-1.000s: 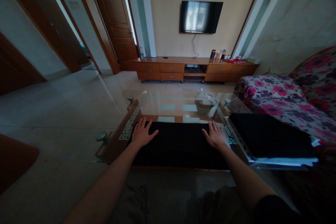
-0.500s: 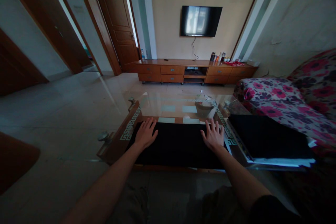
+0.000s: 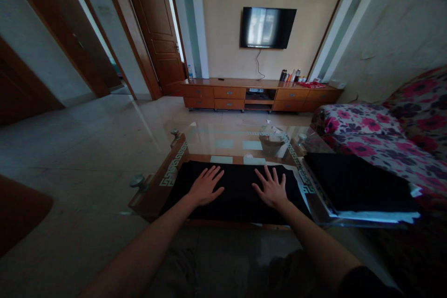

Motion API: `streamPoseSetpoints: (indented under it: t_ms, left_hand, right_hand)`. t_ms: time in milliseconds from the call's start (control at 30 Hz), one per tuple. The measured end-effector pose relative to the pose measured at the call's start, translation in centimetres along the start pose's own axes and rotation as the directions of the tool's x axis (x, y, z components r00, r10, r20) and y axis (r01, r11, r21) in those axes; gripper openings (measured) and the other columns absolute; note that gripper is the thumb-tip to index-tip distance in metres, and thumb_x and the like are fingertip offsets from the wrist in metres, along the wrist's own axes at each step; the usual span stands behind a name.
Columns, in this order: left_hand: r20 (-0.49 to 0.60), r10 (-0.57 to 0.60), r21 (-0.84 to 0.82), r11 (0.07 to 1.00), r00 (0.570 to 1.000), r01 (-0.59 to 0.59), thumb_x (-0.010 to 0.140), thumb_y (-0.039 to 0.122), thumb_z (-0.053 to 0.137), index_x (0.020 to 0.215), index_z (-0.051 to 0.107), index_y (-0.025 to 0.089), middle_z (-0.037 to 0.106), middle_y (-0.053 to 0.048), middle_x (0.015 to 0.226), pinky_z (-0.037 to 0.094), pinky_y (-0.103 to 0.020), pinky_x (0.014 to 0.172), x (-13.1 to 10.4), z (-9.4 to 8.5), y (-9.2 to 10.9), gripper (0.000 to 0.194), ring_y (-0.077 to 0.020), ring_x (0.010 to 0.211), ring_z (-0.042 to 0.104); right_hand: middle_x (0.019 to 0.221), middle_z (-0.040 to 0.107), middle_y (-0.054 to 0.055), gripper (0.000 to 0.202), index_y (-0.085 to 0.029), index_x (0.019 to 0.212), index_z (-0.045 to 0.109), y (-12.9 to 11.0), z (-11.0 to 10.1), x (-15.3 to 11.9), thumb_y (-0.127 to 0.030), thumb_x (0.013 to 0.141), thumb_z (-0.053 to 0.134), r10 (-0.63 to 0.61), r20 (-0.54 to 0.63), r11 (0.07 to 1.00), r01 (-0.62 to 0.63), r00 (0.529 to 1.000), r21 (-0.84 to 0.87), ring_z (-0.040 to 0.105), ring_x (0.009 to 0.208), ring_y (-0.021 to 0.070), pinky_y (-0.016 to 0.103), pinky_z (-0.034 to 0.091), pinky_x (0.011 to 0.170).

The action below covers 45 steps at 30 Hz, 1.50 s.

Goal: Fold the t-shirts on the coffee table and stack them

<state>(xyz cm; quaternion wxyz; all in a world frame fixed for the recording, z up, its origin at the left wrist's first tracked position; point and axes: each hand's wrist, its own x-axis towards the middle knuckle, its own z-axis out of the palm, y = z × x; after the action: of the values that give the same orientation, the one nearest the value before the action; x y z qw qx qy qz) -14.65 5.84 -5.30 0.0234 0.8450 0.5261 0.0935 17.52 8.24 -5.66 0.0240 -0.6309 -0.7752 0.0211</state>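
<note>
A black cloth (image 3: 237, 195), seemingly a folded garment, lies flat along the near side of the glass coffee table (image 3: 202, 132). Resting on its left half is my left hand (image 3: 206, 186), palm down with fingers spread. My right hand (image 3: 271, 188) lies the same way on the right half, its fingers apart. Neither hand grips anything. To the right, at the table's edge, sits a stack of folded cloth (image 3: 359, 184), black on top with white layers below.
A bowl-like container (image 3: 274, 142) shows near the table's far right. Beyond stands a wooden TV cabinet (image 3: 228, 93) with bottles on it, under a wall-mounted television (image 3: 268, 28). A flower-patterned sofa (image 3: 370, 125) borders the right side.
Both hands have slid inward over the black cloth, closer together and slightly nearer to me. The cloth's outer ends now show more. The stack on the right is unmoved.
</note>
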Motion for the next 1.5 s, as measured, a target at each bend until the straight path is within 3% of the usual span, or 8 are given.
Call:
streamPoseSetpoints:
  t_ms: [167,367,467,600,967,1233,1367,1500]
  left_hand:
    - [0.037,0.117,-0.053,0.992,0.992,-0.115,0.102,0.058,0.032,0.161,0.022,0.034,0.02,0.0,0.169,0.015,-0.042,0.125,0.4,-0.1,2.3,0.065,-0.0205,0.156,0.015]
    - [0.068,0.121,-0.043,0.992,0.99,-0.118,0.102,0.058,0.032,0.16,0.024,0.035,0.021,0.0,0.168,0.016,-0.044,0.125,0.5,0.3,3.0,0.063,-0.0217,0.156,0.016]
    - [0.063,0.161,-0.035,0.987,0.985,-0.159,0.102,0.055,0.034,0.161,0.022,0.033,0.019,-0.001,0.169,0.016,-0.043,0.125,0.5,0.0,3.5,0.064,-0.0213,0.156,0.015]
    - [0.104,0.25,-0.09,0.966,0.963,-0.242,0.102,0.055,0.034,0.163,0.012,0.031,0.017,0.0,0.169,0.015,-0.04,0.126,0.7,0.0,4.4,0.069,-0.0191,0.156,0.014]
    - [0.129,0.258,-0.121,0.963,0.958,-0.243,0.102,0.058,0.031,0.163,0.012,0.033,0.015,0.001,0.169,0.015,-0.042,0.126,0.9,0.3,4.3,0.068,-0.0205,0.156,0.014]
    - [0.122,0.286,-0.118,0.955,0.95,-0.272,0.101,0.056,0.038,0.16,0.02,0.04,0.012,0.002,0.17,0.014,-0.049,0.125,0.9,0.7,4.6,0.064,-0.0256,0.156,0.014]
    - [0.091,0.247,-0.144,0.962,0.965,-0.233,0.104,0.055,0.032,0.16,0.022,0.039,0.019,0.002,0.169,0.018,-0.043,0.124,1.0,0.3,3.4,0.059,-0.0214,0.155,0.02]
    - [-0.082,-0.151,-0.005,0.989,0.985,0.151,0.104,0.053,0.03,0.159,0.03,0.033,0.024,-0.003,0.168,0.015,-0.049,0.124,0.4,0.3,-0.3,0.059,-0.0265,0.154,0.02]
  right_hand:
    - [0.171,0.002,0.002,0.072,-0.039,0.161,0.022,-2.1,-0.1,-1.0,-0.072,0.097,0.027,-0.123,0.028,0.991,0.121,0.992,0.06,0.002,0.155,0.0357,0.064,0.0,0.119]
    - [0.171,0.001,0.001,0.071,-0.042,0.16,0.022,-2.9,0.2,-1.3,-0.072,0.096,0.03,-0.139,0.036,0.989,0.136,0.99,0.057,-0.001,0.155,0.0368,0.066,-0.001,0.118]
    - [0.17,0.0,0.003,0.074,-0.036,0.161,0.021,-3.0,0.2,-1.2,-0.071,0.097,0.031,-0.133,0.03,0.99,0.131,0.991,0.049,0.0,0.155,0.036,0.064,0.0,0.119]
    - [0.17,0.005,0.002,0.075,-0.028,0.163,0.017,-3.2,0.0,-1.3,-0.068,0.099,0.023,-0.279,0.044,0.958,0.275,0.959,0.077,0.003,0.156,0.0283,0.052,0.003,0.124]
    - [0.169,0.008,0.003,0.077,-0.022,0.164,0.015,-3.1,-0.2,-1.5,-0.066,0.101,0.015,-0.411,0.05,0.908,0.404,0.91,0.114,0.007,0.156,0.0245,0.048,0.004,0.126]
    - [0.169,0.009,0.002,0.075,-0.025,0.163,0.018,-3.4,-0.2,-1.5,-0.067,0.101,0.017,-0.4,0.059,0.908,0.387,0.915,0.161,0.006,0.156,0.0239,0.047,0.004,0.126]
    - [0.17,0.008,0.0,0.069,-0.031,0.162,0.021,-1.8,-0.4,-0.6,-0.064,0.102,0.015,-0.273,0.039,0.945,0.26,0.961,0.198,0.007,0.156,0.0227,0.047,0.008,0.125]
    - [0.171,0.002,0.001,0.069,-0.035,0.162,0.023,1.8,0.1,0.4,-0.066,0.1,0.025,0.106,-0.052,0.992,-0.103,0.993,0.07,0.001,0.156,0.0341,0.061,0.003,0.121]
